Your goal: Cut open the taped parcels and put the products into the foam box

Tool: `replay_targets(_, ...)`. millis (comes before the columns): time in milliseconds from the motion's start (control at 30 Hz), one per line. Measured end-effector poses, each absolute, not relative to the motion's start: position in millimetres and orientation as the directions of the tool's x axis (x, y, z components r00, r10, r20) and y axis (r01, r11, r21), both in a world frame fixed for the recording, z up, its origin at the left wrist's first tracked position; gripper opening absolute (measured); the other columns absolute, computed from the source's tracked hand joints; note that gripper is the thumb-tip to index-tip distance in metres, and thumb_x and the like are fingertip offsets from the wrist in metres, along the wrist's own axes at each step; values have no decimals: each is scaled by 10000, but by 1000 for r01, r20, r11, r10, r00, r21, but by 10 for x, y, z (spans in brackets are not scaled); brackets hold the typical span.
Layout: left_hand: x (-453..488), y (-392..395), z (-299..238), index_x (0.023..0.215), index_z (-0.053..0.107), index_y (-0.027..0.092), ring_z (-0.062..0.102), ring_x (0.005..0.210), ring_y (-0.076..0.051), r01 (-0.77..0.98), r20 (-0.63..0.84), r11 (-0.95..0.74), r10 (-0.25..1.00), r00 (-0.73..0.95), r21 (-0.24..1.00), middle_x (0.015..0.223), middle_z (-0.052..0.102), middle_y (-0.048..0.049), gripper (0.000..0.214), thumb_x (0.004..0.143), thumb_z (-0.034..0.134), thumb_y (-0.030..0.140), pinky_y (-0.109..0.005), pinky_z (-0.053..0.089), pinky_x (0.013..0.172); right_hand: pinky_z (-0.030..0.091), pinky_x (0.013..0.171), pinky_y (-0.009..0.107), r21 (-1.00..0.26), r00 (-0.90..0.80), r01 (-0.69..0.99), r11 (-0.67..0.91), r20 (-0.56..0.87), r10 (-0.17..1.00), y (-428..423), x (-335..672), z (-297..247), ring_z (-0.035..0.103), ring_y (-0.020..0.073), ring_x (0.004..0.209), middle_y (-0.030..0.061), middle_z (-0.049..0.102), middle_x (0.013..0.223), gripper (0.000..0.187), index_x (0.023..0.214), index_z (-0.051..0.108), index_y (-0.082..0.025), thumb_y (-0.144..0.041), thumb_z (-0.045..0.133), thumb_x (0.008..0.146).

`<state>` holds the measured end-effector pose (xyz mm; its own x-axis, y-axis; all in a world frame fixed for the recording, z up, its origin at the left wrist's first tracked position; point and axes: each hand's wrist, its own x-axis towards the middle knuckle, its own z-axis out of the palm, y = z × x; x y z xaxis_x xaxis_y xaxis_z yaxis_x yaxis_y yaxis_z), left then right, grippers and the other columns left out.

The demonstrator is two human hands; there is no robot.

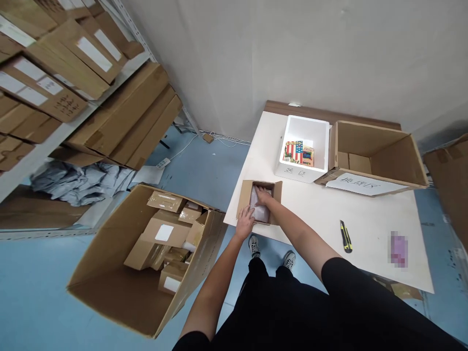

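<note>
Small cardboard carton (244, 192), plain brown and open-topped, its side flaps turned outward, sits on the left part of the bench (307, 214), just right of the frame's centre. Inside lies a pale, wrinkled packet (260, 213). The right hand (263, 196) lies on the packet, fingers spread apart; the left hand (245, 222) touches the carton's lower left, its grip impossible to tell.
</note>
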<state>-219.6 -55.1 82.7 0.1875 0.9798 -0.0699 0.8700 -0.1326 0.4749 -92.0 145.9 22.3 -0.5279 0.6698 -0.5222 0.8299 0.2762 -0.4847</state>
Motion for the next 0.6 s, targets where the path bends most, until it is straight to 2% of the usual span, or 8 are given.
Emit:
replay_targets(167, -2211, -550, 767, 887, 749, 245, 270, 1606, -317, 858, -90, -123, 977, 193, 499, 1631, 496, -68, 75, 929, 699, 208, -638, 198, 1313, 254, 1259, 506, -453, -465, 867, 206, -590, 660, 1493, -1011, -8, 212, 405, 1601, 222, 176, 1740, 1437, 1698, 179, -273, -275, 1003, 520)
replay_targets(300, -2178, -577, 747, 926, 768, 252, 302, 1593, -327, 856, -94, -113, 978, 185, 504, 1634, 492, -76, 93, 932, 691, 200, -662, 204, 1299, 308, 1242, 469, -448, -442, 873, 193, -561, 700, 1505, -1005, -3, 294, 388, 1568, 228, 289, 1690, 1315, 1666, 283, -220, -241, 983, 552)
replay_targets(400, -2189, -553, 785, 945, 784, 250, 286, 1595, -351, 852, -110, -121, 973, 204, 509, 1632, 492, -83, 69, 893, 748, 221, -666, 223, 1286, 346, 1222, 446, -455, -447, 868, 201, -536, 716, 1507, -1016, 51, 363, 372, 1531, 219, 353, 1649, 1238, 1632, 343, -211, -220, 970, 564)
replay_targets(500, -2279, -345, 866, 1132, 789, 259, 282, 1588, -381, 826, -160, -114, 958, 239, 552, 1616, 508, -98, 314, 830, 836, 330, -613, 278, 1277, 373, 1196, 426, -461, -452, 863, 208, -519, 726, 1485, -1018, 113, 410, 358, 1502, 215, 343, 1646, 1178, 1614, 356, -225, -215, 951, 598)
replay_targets(600, -2433, 91, 953, 1478, 617, 239, 318, 1568, -383, 815, -174, -65, 964, 200, 576, 1670, 432, -118, 656, 876, 779, 443, -540, 294, 1283, 381, 1178, 424, -459, -450, 863, 212, -505, 736, 1466, -991, 186, 444, 352, 1473, 206, 389, 1608, 1084, 1589, 379, -233, -223, 922, 651)
